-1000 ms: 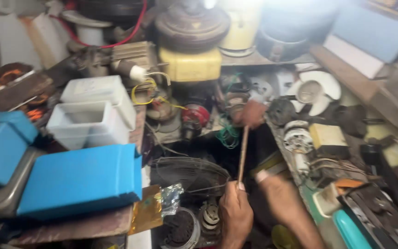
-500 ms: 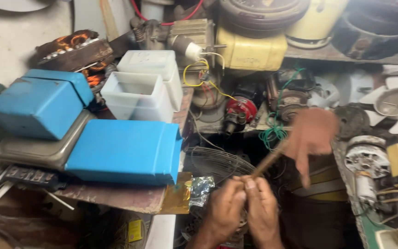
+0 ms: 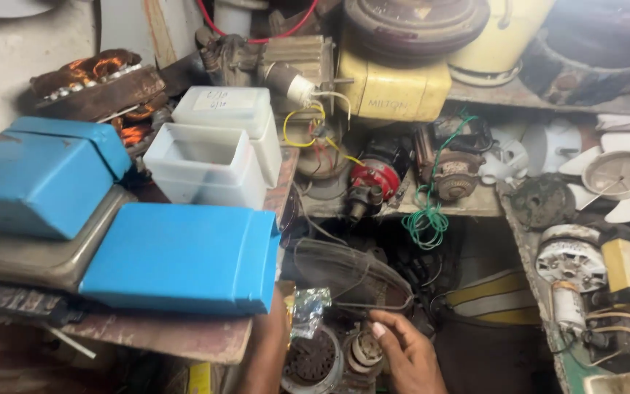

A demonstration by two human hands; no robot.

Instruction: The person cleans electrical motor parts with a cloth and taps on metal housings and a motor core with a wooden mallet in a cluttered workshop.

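Right hand at a wire fan guard, low in a crowded workbench.

At bottom centre the right hand (image 3: 408, 355) curls loosely, fingertips touching the dark wire fan guard (image 3: 351, 277); whether it grips is unclear. The left forearm (image 3: 265, 350) shows, its hand hidden under the blue box (image 3: 180, 257). Green wire (image 3: 426, 219) hangs above; crumpled foil (image 3: 308, 310) lies just left.

- The right hand (image 3: 406, 357) is cut off at the wrist by the bottom edge, just below the wire guard (image 3: 351, 277).
- The left hand is hidden; only a forearm (image 3: 265, 357) shows, left of the guard, running under the blue box (image 3: 180, 259).
- The fan blade (image 3: 625, 175), far right of the guard, is cut by the right edge.
- The shadow under the guard hides what lies there.
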